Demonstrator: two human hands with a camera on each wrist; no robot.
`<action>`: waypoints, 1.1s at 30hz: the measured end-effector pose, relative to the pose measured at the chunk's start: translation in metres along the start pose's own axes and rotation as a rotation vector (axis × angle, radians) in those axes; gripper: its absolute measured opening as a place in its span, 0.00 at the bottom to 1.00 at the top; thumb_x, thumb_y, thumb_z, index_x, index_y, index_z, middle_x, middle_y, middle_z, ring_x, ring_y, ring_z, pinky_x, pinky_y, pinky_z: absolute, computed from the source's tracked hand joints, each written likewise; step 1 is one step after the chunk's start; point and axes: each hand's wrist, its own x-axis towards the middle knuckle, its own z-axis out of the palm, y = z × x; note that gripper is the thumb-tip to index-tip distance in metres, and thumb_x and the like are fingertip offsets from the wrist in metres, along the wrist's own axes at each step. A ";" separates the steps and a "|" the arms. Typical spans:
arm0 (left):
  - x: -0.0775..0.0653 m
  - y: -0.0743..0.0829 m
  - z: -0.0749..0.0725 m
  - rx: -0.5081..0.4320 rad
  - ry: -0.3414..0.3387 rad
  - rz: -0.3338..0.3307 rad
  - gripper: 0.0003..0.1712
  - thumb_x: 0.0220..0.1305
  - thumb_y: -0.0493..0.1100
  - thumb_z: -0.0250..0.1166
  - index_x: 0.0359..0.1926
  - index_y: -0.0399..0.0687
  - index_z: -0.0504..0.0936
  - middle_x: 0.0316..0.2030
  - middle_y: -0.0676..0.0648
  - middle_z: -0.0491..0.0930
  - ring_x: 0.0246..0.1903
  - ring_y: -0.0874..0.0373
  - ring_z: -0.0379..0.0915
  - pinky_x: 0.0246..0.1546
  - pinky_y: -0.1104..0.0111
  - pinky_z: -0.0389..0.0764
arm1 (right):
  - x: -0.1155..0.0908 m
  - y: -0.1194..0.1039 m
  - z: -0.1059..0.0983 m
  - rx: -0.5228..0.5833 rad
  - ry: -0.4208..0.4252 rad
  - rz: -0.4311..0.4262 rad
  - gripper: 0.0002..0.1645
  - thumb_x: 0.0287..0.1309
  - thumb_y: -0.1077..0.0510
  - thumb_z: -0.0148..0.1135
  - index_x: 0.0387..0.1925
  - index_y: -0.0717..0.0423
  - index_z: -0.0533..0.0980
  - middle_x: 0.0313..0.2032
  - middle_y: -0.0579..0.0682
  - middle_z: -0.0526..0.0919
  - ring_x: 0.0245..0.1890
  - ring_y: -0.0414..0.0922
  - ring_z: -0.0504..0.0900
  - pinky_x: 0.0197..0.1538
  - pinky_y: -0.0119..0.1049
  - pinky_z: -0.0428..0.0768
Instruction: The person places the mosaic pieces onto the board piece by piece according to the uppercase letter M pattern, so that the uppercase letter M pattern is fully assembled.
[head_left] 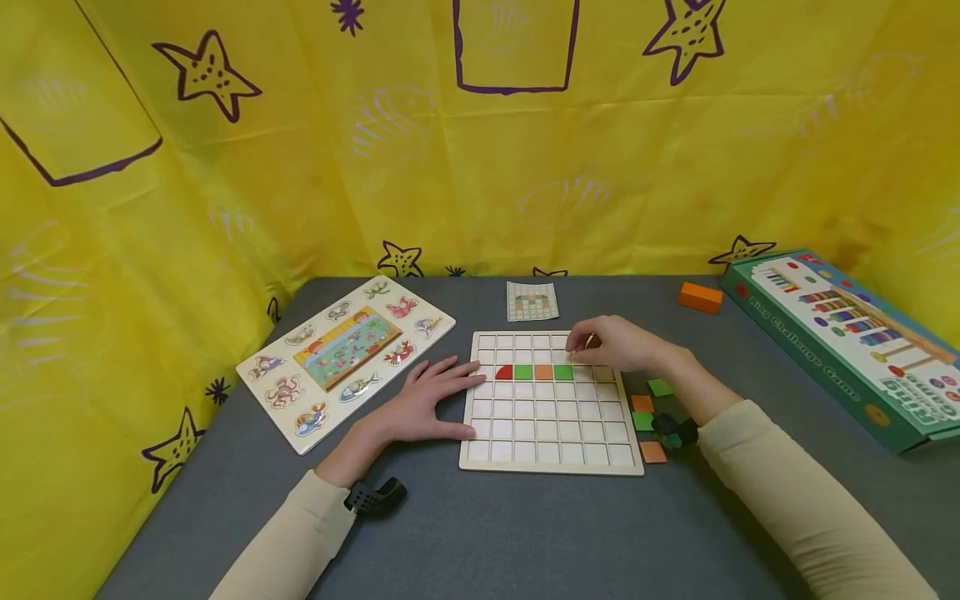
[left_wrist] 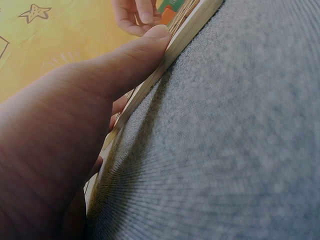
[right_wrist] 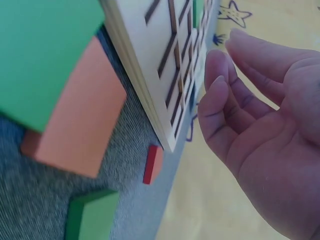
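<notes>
Four tiles (head_left: 542, 372) sit in the wooden grid board (head_left: 546, 408), its left edge touched by the left hand (head_left: 422, 406), fingers spread; the right hand (head_left: 621, 343), fingers curled, grip unclear, could tilt the end green tile (head_left: 563, 372) by brushing it

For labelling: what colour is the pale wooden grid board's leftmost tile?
The tile is red, clearest in head view.

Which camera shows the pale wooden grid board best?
The head view: it shows the pale wooden grid board nearly whole, with its rows of squares. The left wrist view shows mainly a slanting edge, partly behind the left hand. The right wrist view shows one corner and some squares, steeply angled.
</notes>
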 end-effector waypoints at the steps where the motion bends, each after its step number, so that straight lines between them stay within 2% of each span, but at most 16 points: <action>1: 0.000 0.000 0.000 -0.001 -0.001 -0.001 0.50 0.59 0.68 0.69 0.77 0.58 0.64 0.77 0.55 0.54 0.77 0.46 0.38 0.69 0.39 0.35 | -0.001 0.001 -0.002 0.007 0.005 0.000 0.06 0.66 0.62 0.66 0.44 0.57 0.83 0.39 0.47 0.83 0.40 0.47 0.78 0.46 0.43 0.78; 17: 0.000 0.000 0.000 0.006 -0.006 -0.006 0.50 0.58 0.68 0.69 0.78 0.60 0.63 0.78 0.55 0.53 0.77 0.47 0.38 0.69 0.40 0.35 | -0.015 0.019 -0.018 0.022 0.064 0.009 0.09 0.66 0.64 0.65 0.45 0.64 0.80 0.39 0.52 0.82 0.39 0.49 0.79 0.43 0.43 0.78; 25: 0.000 0.001 0.000 0.003 0.003 0.004 0.50 0.59 0.68 0.69 0.77 0.58 0.64 0.77 0.53 0.55 0.77 0.45 0.40 0.68 0.38 0.36 | -0.023 0.032 -0.026 0.031 0.071 0.059 0.11 0.66 0.64 0.65 0.47 0.66 0.80 0.39 0.52 0.83 0.38 0.49 0.79 0.46 0.45 0.79; 33: 0.000 0.002 -0.001 0.000 0.005 0.007 0.49 0.59 0.66 0.70 0.77 0.56 0.65 0.77 0.52 0.56 0.77 0.44 0.41 0.68 0.37 0.36 | -0.030 0.041 -0.030 0.042 0.076 0.042 0.12 0.66 0.63 0.66 0.47 0.67 0.80 0.41 0.53 0.84 0.41 0.50 0.81 0.47 0.44 0.79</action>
